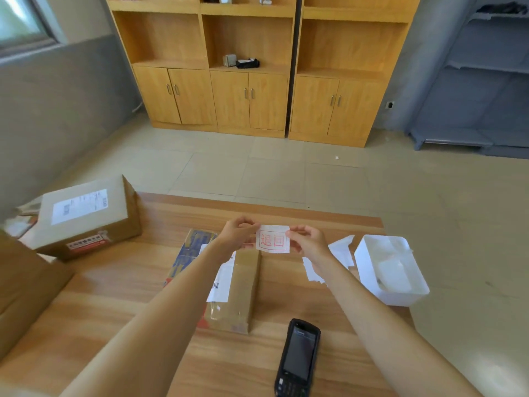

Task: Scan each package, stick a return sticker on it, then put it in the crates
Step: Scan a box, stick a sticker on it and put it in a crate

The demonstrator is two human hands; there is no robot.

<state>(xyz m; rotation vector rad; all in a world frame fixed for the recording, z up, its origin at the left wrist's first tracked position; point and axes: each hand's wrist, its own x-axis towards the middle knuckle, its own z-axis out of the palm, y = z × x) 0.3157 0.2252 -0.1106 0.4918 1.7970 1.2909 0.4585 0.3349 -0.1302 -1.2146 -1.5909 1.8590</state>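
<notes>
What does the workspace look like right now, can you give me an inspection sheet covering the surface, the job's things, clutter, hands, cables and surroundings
Surface: wooden table, light grain, bare in patches.
Job's things: return sticker, white with red characters, held above the flat package; handheld scanner lies on the table near the front edge; larger cardboard box with a label sits at the left.
Clutter: white tray at the right edge; loose white paper pieces beside it.
Hands: left hand pinches the sticker's left edge; right hand pinches its right edge.
Cables: nothing seen.
Surroundings: wooden cabinets across a tiled floor; grey metal shelving at far right.
</notes>
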